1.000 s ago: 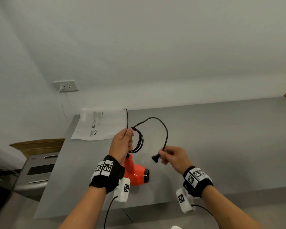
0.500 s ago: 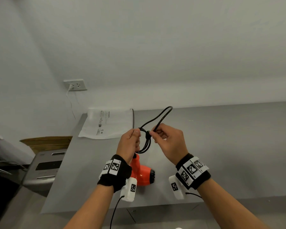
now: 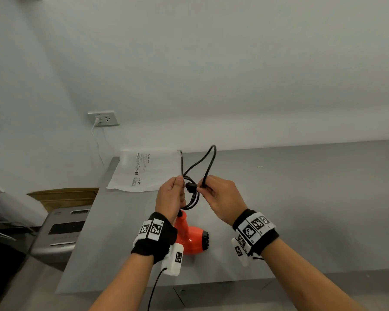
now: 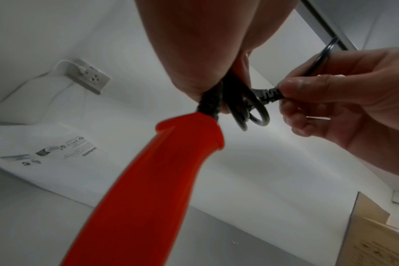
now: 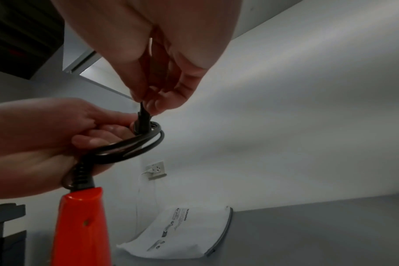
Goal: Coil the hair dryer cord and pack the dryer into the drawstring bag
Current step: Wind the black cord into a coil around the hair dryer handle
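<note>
Grey table [image 3: 301, 198] against white wall, socket [image 3: 103, 118], left hand [image 3: 170, 197] gripping cord coils [image 3: 192, 202], right hand [image 3: 222, 198] pinching plug [image 3: 191, 187].

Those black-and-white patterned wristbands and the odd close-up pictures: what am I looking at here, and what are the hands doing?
No machine here: a person works with bare hands, wearing cameras. The wide picture comes from a head camera; the two close-ups come from small cameras strapped under each wrist, looking along the fingers. On the grey table lies a white bag with printed warnings, and an orange hair dryer. The left hand grips the coiled black cord just above the dryer's handle. The right hand pinches the cord's plug end against the coil, and one loose loop stands up above the hands.
</note>
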Motion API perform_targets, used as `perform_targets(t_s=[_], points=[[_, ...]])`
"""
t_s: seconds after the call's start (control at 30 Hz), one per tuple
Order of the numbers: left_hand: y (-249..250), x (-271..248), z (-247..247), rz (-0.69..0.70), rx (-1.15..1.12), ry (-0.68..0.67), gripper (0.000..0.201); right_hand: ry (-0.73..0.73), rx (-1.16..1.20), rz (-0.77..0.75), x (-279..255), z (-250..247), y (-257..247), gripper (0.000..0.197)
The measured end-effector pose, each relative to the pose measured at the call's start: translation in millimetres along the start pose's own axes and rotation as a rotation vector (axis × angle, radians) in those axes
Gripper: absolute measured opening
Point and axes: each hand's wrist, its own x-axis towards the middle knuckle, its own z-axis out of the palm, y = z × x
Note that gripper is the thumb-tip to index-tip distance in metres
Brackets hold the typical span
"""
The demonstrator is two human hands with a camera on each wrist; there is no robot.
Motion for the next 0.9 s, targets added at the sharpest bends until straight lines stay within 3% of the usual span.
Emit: perform_targets(t_s=[0.1,0.27,0.4,0.6,0.77,0.9], points=[[0.6,-2.4,3.7,0.004,0.063,0.006,0.034,-0.021,-0.003,0.041,-4.8,3.1,2.1,0.01],[0.5,-11.4,15.4,-0.01,0.092,-0.093,0.034,-0.076,-0.111,0.121,2.5,15.2,8.4,0.009],[0.0,-7.3,13.5,-0.033,0.03,-0.128,0.035,0.024,0.248,0.404,-0.4,21.5,18.7,0.023],[0.5,-7.0,7.8,-0.049,0.059,-0.166,0.035,-0.256,0.662,0.53,-3.9,23.8,21.6,0.016],[4.7,-6.4,1.4,-0.065,0.039,-0.163,0.035,-0.379,0.365,0.404,-17.4,10.9,45.5,0.006],[4.5,-5.3,-5.9,-0.067,0.043,-0.161,0.034,-0.345,0.114,0.47,-30.3,0.2,96.8,0.023]])
